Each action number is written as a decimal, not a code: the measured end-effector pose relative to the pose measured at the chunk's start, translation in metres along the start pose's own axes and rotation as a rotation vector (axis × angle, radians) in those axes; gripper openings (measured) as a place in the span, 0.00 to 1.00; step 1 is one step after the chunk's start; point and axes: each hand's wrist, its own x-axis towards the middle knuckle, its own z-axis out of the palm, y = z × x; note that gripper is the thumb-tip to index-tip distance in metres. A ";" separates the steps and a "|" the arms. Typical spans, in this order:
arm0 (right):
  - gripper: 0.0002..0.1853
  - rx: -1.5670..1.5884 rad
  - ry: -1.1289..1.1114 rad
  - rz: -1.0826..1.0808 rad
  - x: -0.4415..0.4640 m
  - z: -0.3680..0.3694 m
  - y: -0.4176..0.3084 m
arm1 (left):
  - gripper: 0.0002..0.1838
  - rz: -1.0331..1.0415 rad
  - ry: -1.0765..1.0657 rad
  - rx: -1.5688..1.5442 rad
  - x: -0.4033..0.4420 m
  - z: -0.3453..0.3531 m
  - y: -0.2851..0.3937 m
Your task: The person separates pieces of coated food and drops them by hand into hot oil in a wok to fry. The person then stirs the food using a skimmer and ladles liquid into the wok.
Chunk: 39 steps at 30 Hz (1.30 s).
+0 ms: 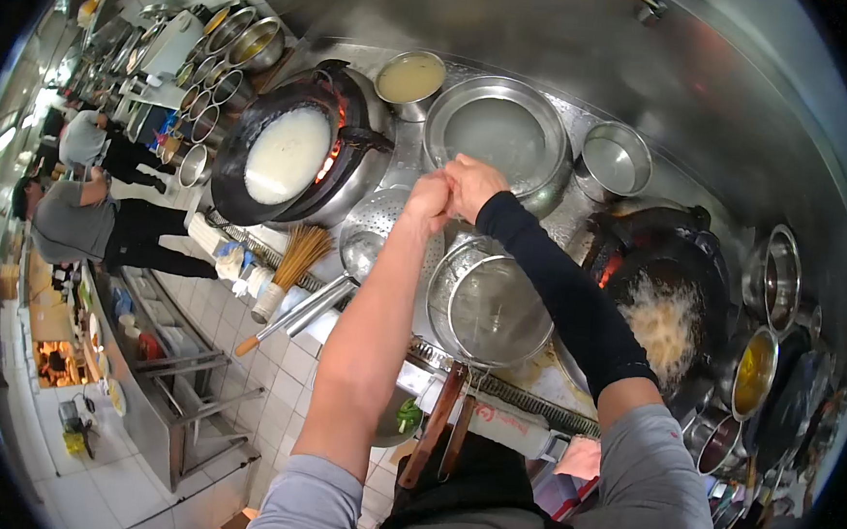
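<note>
Both my hands meet above the near rim of a wide steel pot (495, 133) of cloudy liquid. My left hand (429, 201) is closed, and my right hand (474, 184), below a black sleeve, is closed against it. Whatever lies between the fingers is too small to make out. Just under my hands are a perforated ladle (377, 225) and a round mesh strainer (500, 313). To the left, a wok (231, 165) holds white bubbling liquid over flames. Food fries in foaming oil in another wok (708, 282) at the right.
A bamboo brush (303, 257) and metal handles jut over the stove's front edge. Small steel pots (614, 162) stand behind, near the steel back wall (516, 28). More bowls (754, 372) line the right side. Two people (77, 219) stand at the far left beside a counter.
</note>
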 end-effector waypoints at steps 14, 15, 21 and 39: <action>0.09 -0.064 0.021 0.532 -0.143 -0.073 -0.046 | 0.10 0.572 0.226 1.121 -0.076 -0.014 -0.034; 0.08 -0.055 0.016 0.589 -0.164 -0.083 -0.065 | 0.10 0.525 0.214 1.055 -0.094 -0.007 -0.039; 0.10 -0.199 0.020 0.905 -0.310 -0.105 -0.120 | 0.11 0.194 0.060 0.759 -0.189 0.028 -0.075; 0.14 -0.196 0.141 1.569 -0.900 -0.029 -0.076 | 0.41 -0.035 -0.075 0.419 -0.263 -0.049 -0.074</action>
